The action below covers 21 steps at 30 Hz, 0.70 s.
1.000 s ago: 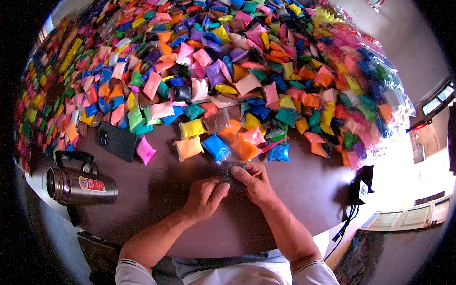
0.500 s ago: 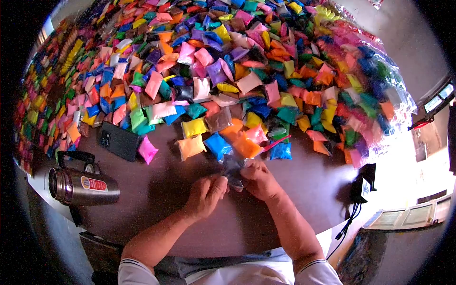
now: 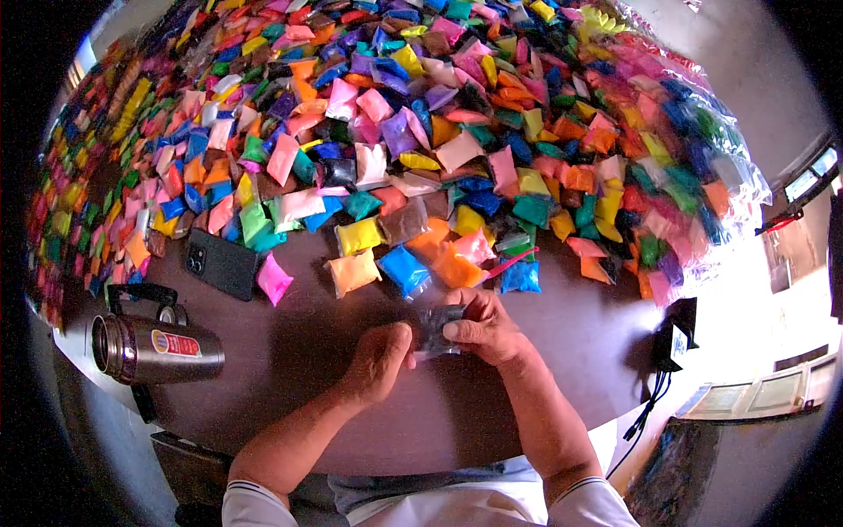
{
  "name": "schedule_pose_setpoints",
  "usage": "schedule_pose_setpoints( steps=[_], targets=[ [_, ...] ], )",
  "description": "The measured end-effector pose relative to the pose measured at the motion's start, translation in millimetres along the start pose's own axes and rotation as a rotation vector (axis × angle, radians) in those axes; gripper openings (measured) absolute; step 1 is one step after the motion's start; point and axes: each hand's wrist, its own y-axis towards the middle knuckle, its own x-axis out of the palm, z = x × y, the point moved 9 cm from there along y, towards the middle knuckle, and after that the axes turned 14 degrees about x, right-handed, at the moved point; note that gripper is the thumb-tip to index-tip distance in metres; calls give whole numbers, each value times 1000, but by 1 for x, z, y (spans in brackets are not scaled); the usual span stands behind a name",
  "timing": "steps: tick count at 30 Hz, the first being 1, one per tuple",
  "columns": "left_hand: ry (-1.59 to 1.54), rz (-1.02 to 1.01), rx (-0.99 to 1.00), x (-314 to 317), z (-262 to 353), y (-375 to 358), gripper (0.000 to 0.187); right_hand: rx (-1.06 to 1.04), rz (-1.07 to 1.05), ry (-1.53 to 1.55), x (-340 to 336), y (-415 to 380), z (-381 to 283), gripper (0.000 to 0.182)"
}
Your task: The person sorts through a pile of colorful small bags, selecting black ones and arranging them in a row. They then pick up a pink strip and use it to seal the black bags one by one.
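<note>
Both hands, left hand (image 3: 378,360) and right hand (image 3: 481,327), pinch a small dark clear-plastic packet (image 3: 436,328) just below the blue powder packet (image 3: 405,270).

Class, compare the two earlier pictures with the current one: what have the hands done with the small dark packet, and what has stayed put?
The dark packet has been lifted and turned upright; both the left hand and right hand still pinch it. The right hand now grips its right edge. The phone, flask and heap of coloured packets lie as before.

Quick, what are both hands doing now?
Left hand: closed on the dark packet.
Right hand: closed on the same dark packet.
</note>
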Motion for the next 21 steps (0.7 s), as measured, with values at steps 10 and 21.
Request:
schedule_pose_setpoints(
  steps=[10, 21],
  targets=[
    [320, -141, 266, 11, 32, 8, 33, 18, 120, -166, 2, -4, -4, 28],
    [218, -121, 87, 4, 14, 7, 36, 156, 38, -277, 7, -3, 10, 32]
  ],
)
